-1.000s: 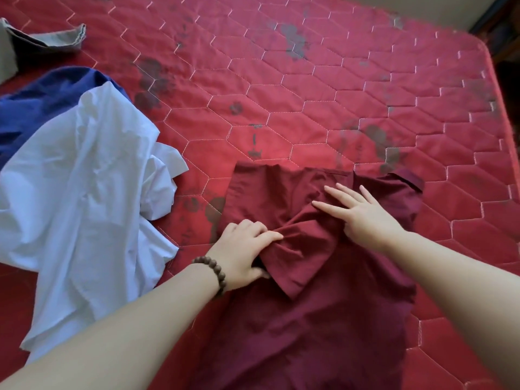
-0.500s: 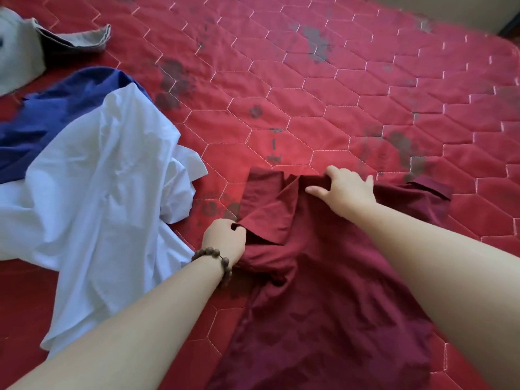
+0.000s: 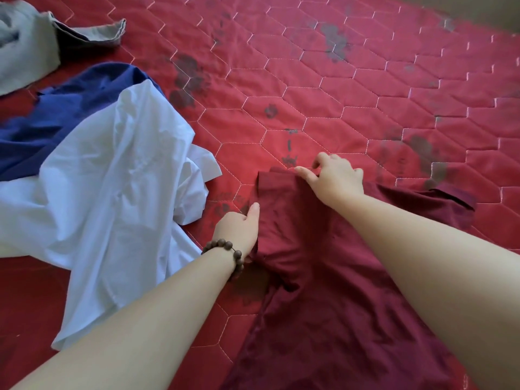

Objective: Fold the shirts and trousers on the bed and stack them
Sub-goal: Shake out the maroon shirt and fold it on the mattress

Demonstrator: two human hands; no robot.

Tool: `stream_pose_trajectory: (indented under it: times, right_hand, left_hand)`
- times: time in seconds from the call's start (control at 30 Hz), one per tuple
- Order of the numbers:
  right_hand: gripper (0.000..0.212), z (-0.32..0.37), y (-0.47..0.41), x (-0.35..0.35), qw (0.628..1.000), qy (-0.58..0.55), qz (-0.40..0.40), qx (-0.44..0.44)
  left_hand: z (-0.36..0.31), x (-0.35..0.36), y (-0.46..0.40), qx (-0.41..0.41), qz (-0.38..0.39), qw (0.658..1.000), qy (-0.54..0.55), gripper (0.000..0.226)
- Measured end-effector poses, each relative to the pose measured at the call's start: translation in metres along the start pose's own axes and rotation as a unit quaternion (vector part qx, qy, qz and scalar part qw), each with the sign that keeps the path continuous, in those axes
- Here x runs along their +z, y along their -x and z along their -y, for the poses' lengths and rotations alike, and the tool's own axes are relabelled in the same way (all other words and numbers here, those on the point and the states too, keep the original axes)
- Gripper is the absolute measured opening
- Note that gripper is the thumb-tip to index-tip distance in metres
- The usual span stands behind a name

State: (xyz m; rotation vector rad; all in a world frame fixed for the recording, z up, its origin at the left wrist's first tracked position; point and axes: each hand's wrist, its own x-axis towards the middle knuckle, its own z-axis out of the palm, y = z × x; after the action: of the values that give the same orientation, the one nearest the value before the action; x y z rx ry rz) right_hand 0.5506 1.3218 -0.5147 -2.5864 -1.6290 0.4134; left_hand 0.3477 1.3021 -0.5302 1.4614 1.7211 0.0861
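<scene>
Two bare hands work on a maroon shirt [image 3: 323, 291] that lies spread on the bed [image 3: 323, 88], whose red cover is quilted in hexagons and marked with dark stains. The right hand [image 3: 336, 178] sits at the shirt's far edge, thumb and forefinger drawn together in a pinch on the cloth there while the other fingers curl above it. The left hand [image 3: 239, 229], with a bracelet [image 3: 229, 256] of brown beads at its wrist, rests at the shirt's left side with the thumb pointing up along the folded edge; its other fingers are hidden behind the hand and cloth, so whether they grip the fabric cannot be told, though they seem tucked under it. A sleeve end of the shirt reaches out to the right. Left of the hands lies a crumpled white shirt [image 3: 112, 206], partly covering a blue garment [image 3: 56, 119]. Farther off, in the upper left corner, lies a grey garment [image 3: 31, 46], possibly trousers, with a cuff opening toward the right.
</scene>
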Motion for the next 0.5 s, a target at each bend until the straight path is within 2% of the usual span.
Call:
stream_pose_trajectory:
  times: [0.13, 0.27, 0.33, 0.4, 0.5]
  right_hand:
    - [0.055, -0.033, 0.003, -0.005, 0.997, -0.049, 0.043, -0.05]
    - [0.054, -0.081, 0.004, -0.013, 0.995, -0.041, 0.053, -0.069]
    - [0.052, -0.107, 0.005, -0.019, 0.998, -0.007, 0.051, -0.039]
    - [0.05, -0.133, 0.006, -0.025, 0.999, 0.021, 0.047, -0.014]
    - [0.044, -0.163, 0.009, -0.032, 0.997, 0.042, 0.061, 0.012]
  left_hand:
    - [0.001, -0.001, 0.005, 0.091, -0.114, 0.988, -0.053, 0.029]
    - [-0.024, 0.005, -0.013, 0.17, -0.09, 0.981, -0.022, 0.068]
    - [-0.044, 0.011, -0.026, 0.214, -0.069, 0.972, -0.07, 0.084]
    - [-0.062, 0.018, -0.038, 0.285, -0.054, 0.936, -0.2, 0.087]
    - [-0.081, 0.029, -0.054, 0.387, -0.001, 0.864, -0.32, 0.07]
